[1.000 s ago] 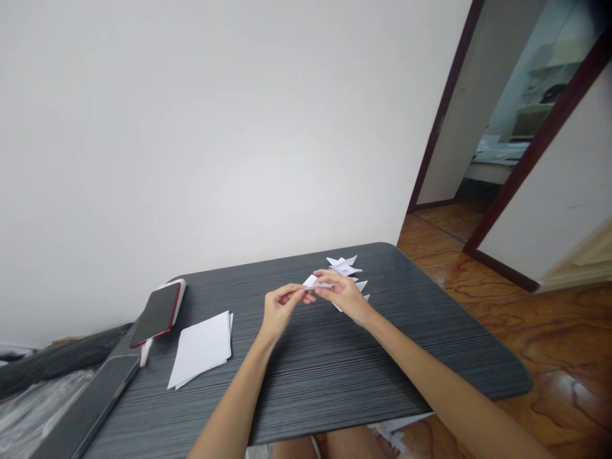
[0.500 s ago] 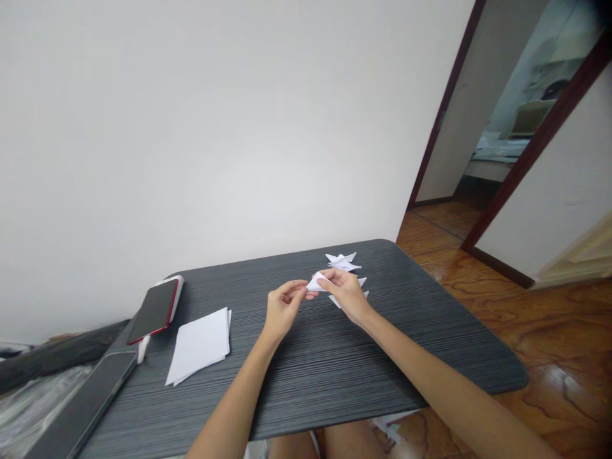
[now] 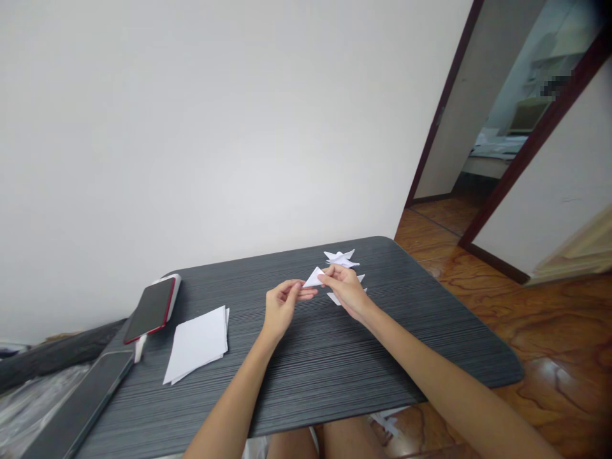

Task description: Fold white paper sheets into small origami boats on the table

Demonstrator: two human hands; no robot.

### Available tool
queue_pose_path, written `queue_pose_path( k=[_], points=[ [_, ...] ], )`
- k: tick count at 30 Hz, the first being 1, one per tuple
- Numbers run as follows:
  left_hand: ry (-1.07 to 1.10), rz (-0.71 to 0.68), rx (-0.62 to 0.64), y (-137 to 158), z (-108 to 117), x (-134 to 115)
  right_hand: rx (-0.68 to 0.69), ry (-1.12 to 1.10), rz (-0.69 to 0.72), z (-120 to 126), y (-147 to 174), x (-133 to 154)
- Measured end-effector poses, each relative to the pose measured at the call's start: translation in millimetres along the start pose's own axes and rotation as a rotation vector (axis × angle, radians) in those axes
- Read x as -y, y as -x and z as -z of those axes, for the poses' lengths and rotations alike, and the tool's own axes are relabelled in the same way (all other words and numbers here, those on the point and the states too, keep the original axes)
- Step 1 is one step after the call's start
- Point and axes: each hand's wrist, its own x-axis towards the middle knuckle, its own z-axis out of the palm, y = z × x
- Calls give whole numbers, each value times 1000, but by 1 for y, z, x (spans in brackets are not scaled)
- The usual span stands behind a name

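Note:
A small folded triangle of white paper [image 3: 313, 278] is held up over the dark table. My right hand [image 3: 345, 288] pinches its right side between thumb and fingers. At its lower left corner, my left hand [image 3: 283, 305] grips it with the thumb on top and the fingers stretched out underneath. Behind my right hand lie several folded white paper cranes [image 3: 340, 257], partly hidden by that hand.
A stack of white paper sheets [image 3: 198, 344] lies left on the dark table [image 3: 306, 376]. Beyond it a red-edged tablet [image 3: 150, 309] rests on something white. A dark phone-like slab [image 3: 83, 405] sits at the left edge. A white wall stands behind; a doorway opens right.
The paper triangle shows more fully between my hands now. My left hand's fingers have straightened a little beneath it. The whole view has shifted slightly.

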Motion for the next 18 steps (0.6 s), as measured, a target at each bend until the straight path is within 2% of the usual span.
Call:
queue_pose_path(
  k=[5,18],
  points=[
    [-75,6,30,1,-1,-2,-25,134,2,-1,2,6],
    [-108,112,95,3,-6,-4,-18,250,67,-3,3,2]
  ],
)
